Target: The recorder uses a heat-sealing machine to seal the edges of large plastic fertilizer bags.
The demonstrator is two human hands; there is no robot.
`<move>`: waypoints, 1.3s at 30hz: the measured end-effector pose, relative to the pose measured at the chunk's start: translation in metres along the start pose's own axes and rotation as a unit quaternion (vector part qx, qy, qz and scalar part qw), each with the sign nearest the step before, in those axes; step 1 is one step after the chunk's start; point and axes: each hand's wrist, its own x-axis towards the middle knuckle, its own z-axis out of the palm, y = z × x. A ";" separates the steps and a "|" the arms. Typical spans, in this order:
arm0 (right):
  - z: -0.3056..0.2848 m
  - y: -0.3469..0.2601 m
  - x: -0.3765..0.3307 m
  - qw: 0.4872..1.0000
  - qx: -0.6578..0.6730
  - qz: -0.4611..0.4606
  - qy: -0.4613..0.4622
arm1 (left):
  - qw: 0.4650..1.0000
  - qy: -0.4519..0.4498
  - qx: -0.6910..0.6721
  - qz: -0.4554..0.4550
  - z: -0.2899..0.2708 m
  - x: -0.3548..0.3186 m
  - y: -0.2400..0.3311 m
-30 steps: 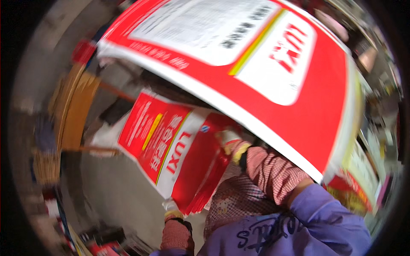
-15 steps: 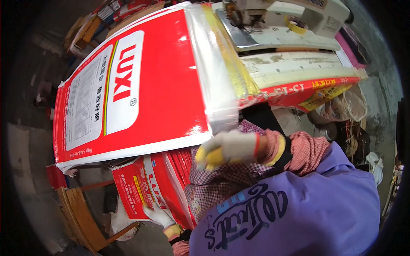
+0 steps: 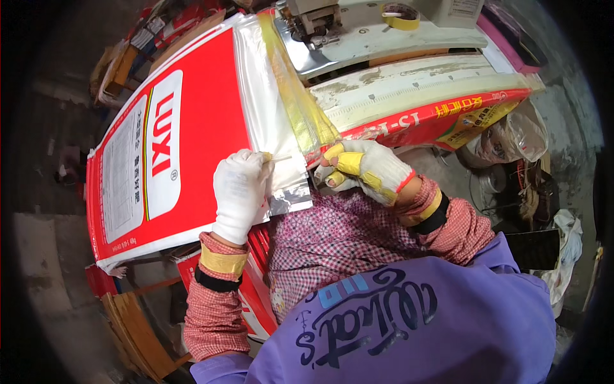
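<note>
A: What has changed since the earlier frame?

B: Half a second ago only the right hand was up at the sack's edge and the left one was low, down by the stack of red sacks near the bottom. Now the left hand has come up to the middle of the frame and lies on the big red and white sack, its white-gloved fingers curled over the silvery open end. The sack itself sits much as before, spread from the left of the frame toward the centre.

A: And the right hand?

B: The right hand, in a white glove with yellow patches, is just right of centre, fingers pinched shut on the yellow strip that runs along the sack's silvery edge. The two hands are near each other but apart, with a thin pale thread or stick between them; I cannot tell which.

A: What does the sack lie on?

B: Its upper end rests against a worn pale table in the upper right, where a sewing machine stands with a roll of yellow tape on it. Another red printed sack hangs off the table's front edge.

A: The room?

B: Grey concrete floor at the left, a wooden chair at lower left, more red sacks below the left wrist, clear plastic bags at the right.
</note>
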 end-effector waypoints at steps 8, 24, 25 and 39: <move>0.037 -0.050 0.066 0.997 -0.017 0.068 0.034 | 0.995 0.071 0.008 0.073 -0.030 0.003 -0.011; 0.117 -0.049 0.148 0.850 -0.500 -0.165 0.028 | 0.808 0.033 -0.526 -0.262 -0.043 0.033 -0.047; 0.119 -0.051 0.148 0.839 -0.520 -0.163 0.021 | 0.788 0.015 -0.550 -0.277 -0.047 0.032 -0.050; 0.171 -0.004 0.100 0.577 -0.695 -0.186 -0.387 | 0.848 0.172 -0.454 -0.212 -0.113 -0.010 -0.076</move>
